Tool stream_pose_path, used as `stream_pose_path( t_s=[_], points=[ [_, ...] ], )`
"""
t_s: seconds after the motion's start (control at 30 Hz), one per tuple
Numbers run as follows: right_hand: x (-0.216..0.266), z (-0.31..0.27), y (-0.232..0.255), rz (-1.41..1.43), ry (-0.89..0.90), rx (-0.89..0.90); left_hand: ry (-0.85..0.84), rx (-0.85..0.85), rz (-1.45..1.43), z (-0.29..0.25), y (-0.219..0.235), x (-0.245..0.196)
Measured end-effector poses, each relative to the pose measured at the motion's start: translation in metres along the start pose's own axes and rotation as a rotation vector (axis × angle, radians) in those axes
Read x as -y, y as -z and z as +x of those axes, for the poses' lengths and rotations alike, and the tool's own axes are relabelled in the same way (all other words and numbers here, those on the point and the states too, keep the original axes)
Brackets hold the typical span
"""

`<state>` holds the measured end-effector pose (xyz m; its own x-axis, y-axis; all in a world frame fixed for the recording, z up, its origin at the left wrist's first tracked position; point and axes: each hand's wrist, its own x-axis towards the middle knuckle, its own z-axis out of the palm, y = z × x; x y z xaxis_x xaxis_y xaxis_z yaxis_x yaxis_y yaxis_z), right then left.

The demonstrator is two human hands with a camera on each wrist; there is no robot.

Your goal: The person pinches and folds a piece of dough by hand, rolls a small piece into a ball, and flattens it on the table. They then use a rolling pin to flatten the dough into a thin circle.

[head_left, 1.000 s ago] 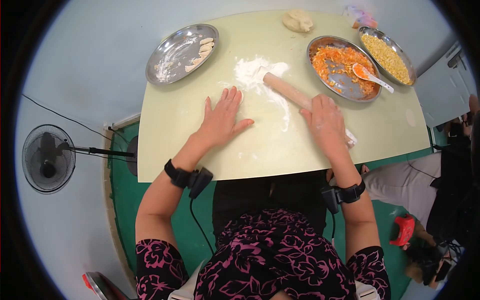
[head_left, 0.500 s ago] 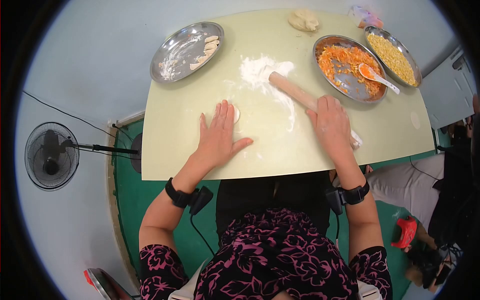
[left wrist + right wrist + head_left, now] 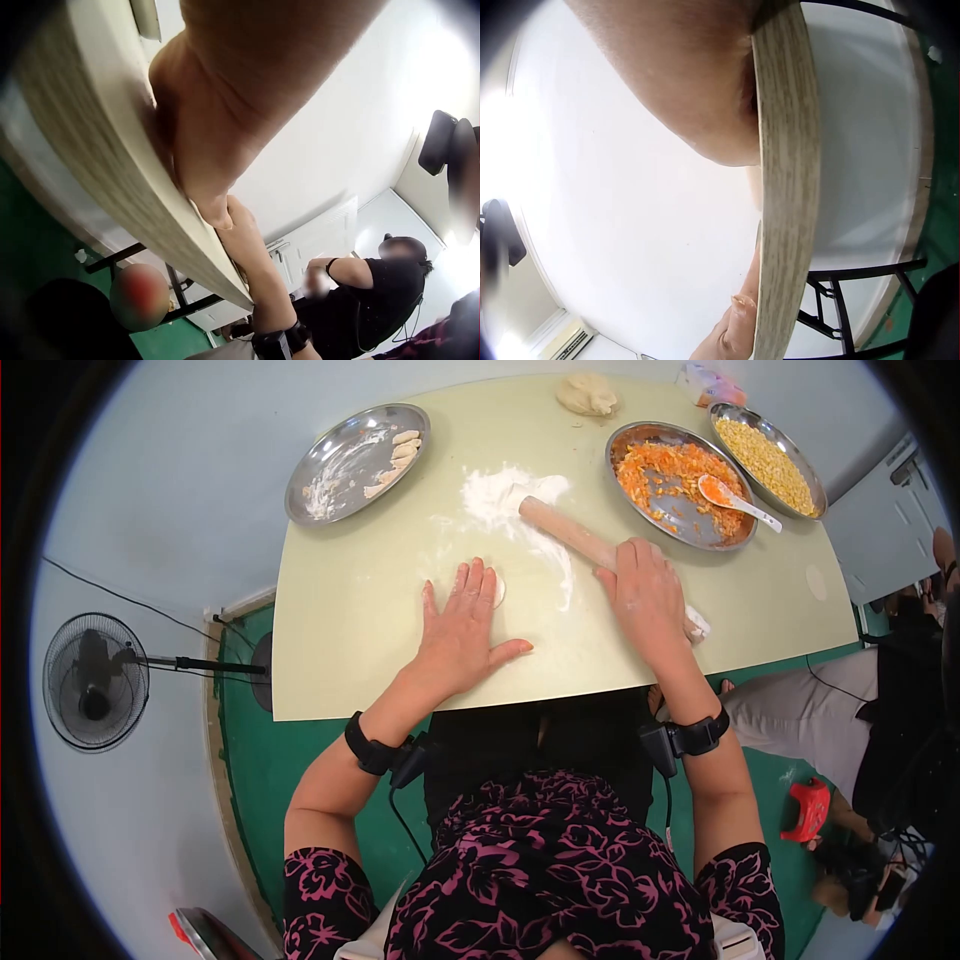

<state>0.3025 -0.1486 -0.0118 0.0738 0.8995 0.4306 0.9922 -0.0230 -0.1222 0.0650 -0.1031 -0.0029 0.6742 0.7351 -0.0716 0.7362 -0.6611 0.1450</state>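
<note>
My left hand lies flat on the table with fingers straight and thumb spread. The edge of a small white dough disc shows beside its fingertips; the rest is hidden under the fingers. My right hand grips a wooden rolling pin near its near end, knuckles up and thumb along the left side. The pin slants across the table, its far end at a patch of white flour. In the left wrist view, the heel of the left hand is low by the table edge.
A steel plate with several dumplings stands back left. At back right are a steel plate of orange filling with a white spoon, and a plate of yellow bits. A dough lump sits at the far edge.
The left hand has slid nearer to me and then to the right, and the dough disc has shifted with it. The right hand and rolling pin stay in place; the head view has swayed slightly.
</note>
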Motion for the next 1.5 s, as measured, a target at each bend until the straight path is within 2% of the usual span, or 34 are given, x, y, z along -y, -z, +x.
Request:
stream_pose_path(
  t_s=[0.17, 0.27, 0.37, 0.47, 0.5, 0.57, 0.6, 0.63, 0.73, 0.8, 0.87, 0.97, 1.07, 1.1, 1.13, 1.23, 1.3, 1.37, 1.47, 1.5],
  points=[
    [-0.006, 0.003, 0.000, 0.070, 0.076, -0.096, -0.020, -0.100, -0.119, -0.003, -0.016, -0.032],
    [-0.001, 0.001, 0.009, 0.175, 0.112, -0.100, 0.097, -0.190, -0.257, -0.008, -0.013, -0.035],
    [0.013, -0.008, 0.024, 0.283, 0.144, 0.046, 0.141, -0.387, -0.218, -0.029, -0.011, -0.014],
    [0.032, -0.021, 0.023, 0.296, 0.280, 0.086, 0.287, -0.524, -0.478, -0.046, -0.006, 0.011],
    [0.035, -0.022, 0.016, 0.245, 0.326, 0.162, 0.311, -0.582, -0.485, -0.047, -0.002, 0.015],
    [0.033, -0.008, 0.007, 0.108, 0.314, 0.079, 0.354, -0.696, -0.501, -0.046, 0.003, 0.021],
    [0.030, 0.001, 0.004, 0.038, 0.306, 0.043, 0.350, -0.690, -0.472, -0.046, 0.002, 0.022],
    [0.025, 0.010, 0.005, -0.044, 0.211, 0.118, 0.345, -0.687, -0.445, -0.044, 0.002, 0.023],
    [0.031, 0.002, 0.010, -0.014, 0.291, 0.256, 0.290, -0.748, -0.393, -0.037, -0.001, 0.027],
    [0.045, -0.024, 0.025, 0.116, 0.365, 0.377, 0.270, -0.798, -0.378, -0.034, -0.007, 0.031],
    [0.043, -0.021, 0.017, 0.023, 0.348, 0.324, 0.263, -0.836, -0.363, -0.036, -0.012, 0.036],
    [0.017, 0.023, 0.002, -0.060, 0.174, 0.224, 0.302, -0.792, -0.460, -0.034, -0.010, 0.030],
    [0.021, 0.014, 0.007, 0.011, 0.249, 0.373, 0.227, -0.861, -0.338, -0.034, -0.013, 0.034],
    [0.032, 0.002, 0.018, 0.053, 0.306, 0.458, 0.254, -0.853, -0.391, -0.033, -0.014, 0.037],
    [0.041, -0.013, 0.023, 0.128, 0.374, 0.466, 0.285, -0.842, -0.444, -0.034, -0.015, 0.041],
    [0.044, -0.014, 0.019, 0.045, 0.337, 0.346, 0.298, -0.857, -0.530, -0.033, -0.015, 0.040],
    [0.027, 0.012, 0.002, -0.018, 0.240, 0.215, 0.238, -0.862, -0.498, -0.032, -0.012, 0.035],
    [0.016, 0.022, -0.001, 0.081, 0.322, 0.216, 0.149, -0.841, -0.410, -0.029, -0.012, 0.026],
    [0.015, 0.022, 0.000, 0.155, 0.392, 0.200, -0.052, -0.621, -0.366, -0.025, -0.004, 0.003],
    [0.016, 0.020, 0.001, 0.169, 0.408, 0.191, -0.059, -0.562, -0.328, -0.022, -0.005, -0.007]
  ],
)
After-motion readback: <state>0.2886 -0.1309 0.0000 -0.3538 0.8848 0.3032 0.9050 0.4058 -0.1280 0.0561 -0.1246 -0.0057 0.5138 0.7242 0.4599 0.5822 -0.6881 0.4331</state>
